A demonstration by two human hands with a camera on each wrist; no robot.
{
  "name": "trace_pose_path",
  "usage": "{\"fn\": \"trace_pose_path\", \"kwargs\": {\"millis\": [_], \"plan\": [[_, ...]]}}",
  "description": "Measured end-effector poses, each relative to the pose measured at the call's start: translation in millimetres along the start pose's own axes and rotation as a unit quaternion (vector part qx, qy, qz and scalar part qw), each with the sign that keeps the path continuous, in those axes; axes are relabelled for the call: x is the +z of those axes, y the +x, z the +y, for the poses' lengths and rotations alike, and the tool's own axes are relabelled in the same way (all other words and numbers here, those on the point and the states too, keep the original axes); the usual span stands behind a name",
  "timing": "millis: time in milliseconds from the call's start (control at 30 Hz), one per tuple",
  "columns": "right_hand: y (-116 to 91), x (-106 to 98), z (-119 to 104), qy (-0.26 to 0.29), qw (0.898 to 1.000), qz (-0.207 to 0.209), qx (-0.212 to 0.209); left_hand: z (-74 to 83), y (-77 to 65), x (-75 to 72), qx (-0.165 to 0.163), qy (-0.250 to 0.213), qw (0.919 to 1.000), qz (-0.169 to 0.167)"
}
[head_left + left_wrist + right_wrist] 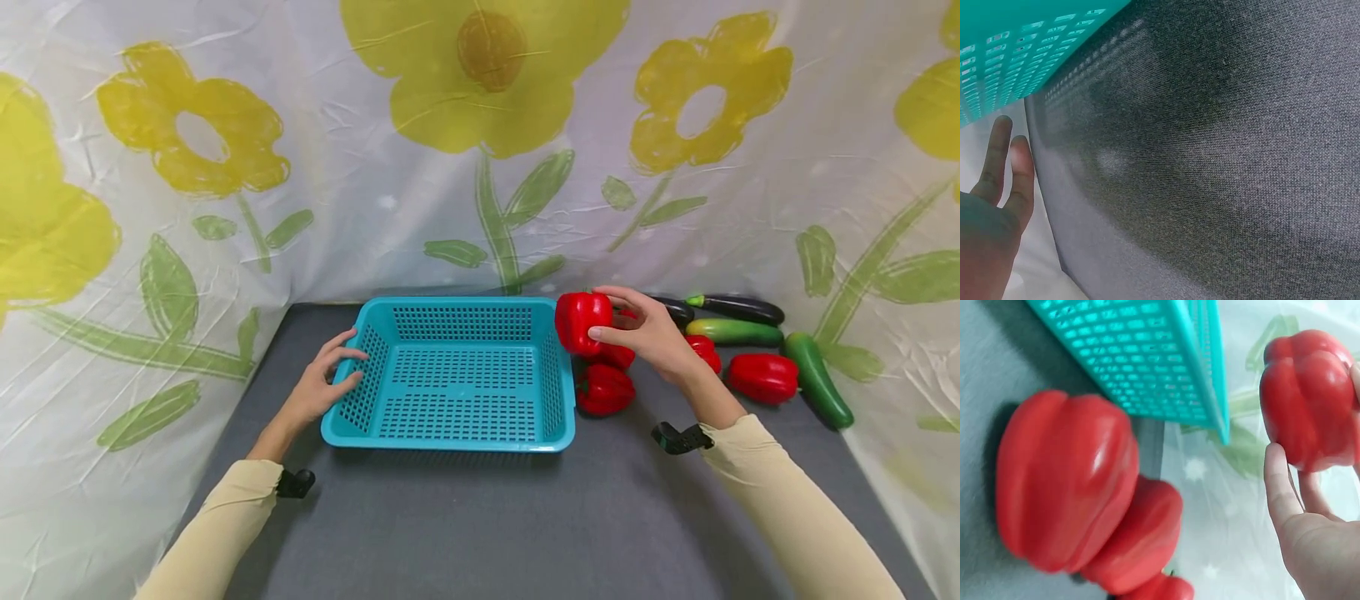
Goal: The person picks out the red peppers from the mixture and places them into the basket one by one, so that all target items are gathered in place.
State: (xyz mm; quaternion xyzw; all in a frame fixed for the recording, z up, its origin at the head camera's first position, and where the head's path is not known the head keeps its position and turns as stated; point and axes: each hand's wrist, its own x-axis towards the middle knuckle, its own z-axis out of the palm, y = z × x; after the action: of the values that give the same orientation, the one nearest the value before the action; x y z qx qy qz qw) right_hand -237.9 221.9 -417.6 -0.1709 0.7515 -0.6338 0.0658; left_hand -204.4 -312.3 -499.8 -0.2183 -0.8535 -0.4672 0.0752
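Observation:
My right hand [643, 332] grips a red bell pepper [579, 323] at the right rim of a blue-green plastic basket [448, 444]. In the right wrist view the held bell pepper [1310, 400] is off the table, with fingers and thumb around it. My left hand [318, 385] is at the basket's left side, fingers loosely bent and fingertips right at the rim. The left wrist view shows two fingers [1021, 169] just below the basket wall [1016, 62]. Nothing lies inside the basket.
Beside the basket's right wall lie more red bell peppers [606, 390]. Further right are another bell pepper [763, 378], dark eggplants [742, 309], a yellow-green cucumber-like vegetable [733, 332] and a dark green one [817, 382]. A flower-printed curtain [360, 208] stands behind the grey table [465, 525].

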Motion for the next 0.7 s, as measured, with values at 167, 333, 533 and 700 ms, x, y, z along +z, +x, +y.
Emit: {"fn": "trace_pose_path", "kwargs": {"millis": [167, 333, 533, 700], "plan": [[12.2, 12.1, -3.2, 0.01, 1.0, -0.007, -0.01, -4.9, 0.8, 0.4, -0.003, 0.0, 1.0, 0.0], [23.6, 23.9, -5.9, 0.018, 1.0, -0.014, -0.013, -3.6, 0.1, 0.7, -0.003, -0.002, 1.0, -0.001], [36.6, 38.3, -7.9, 0.03, 0.999, -0.027, -0.018, -2.1, -0.3, -0.5, -0.01, -0.001, 0.9999, -0.006], [45.7, 50.9, -10.4, 0.043, 0.998, -0.047, -0.022, -3.0, -0.2, -1.6, -0.008, -0.004, 0.9999, -0.005]]}}
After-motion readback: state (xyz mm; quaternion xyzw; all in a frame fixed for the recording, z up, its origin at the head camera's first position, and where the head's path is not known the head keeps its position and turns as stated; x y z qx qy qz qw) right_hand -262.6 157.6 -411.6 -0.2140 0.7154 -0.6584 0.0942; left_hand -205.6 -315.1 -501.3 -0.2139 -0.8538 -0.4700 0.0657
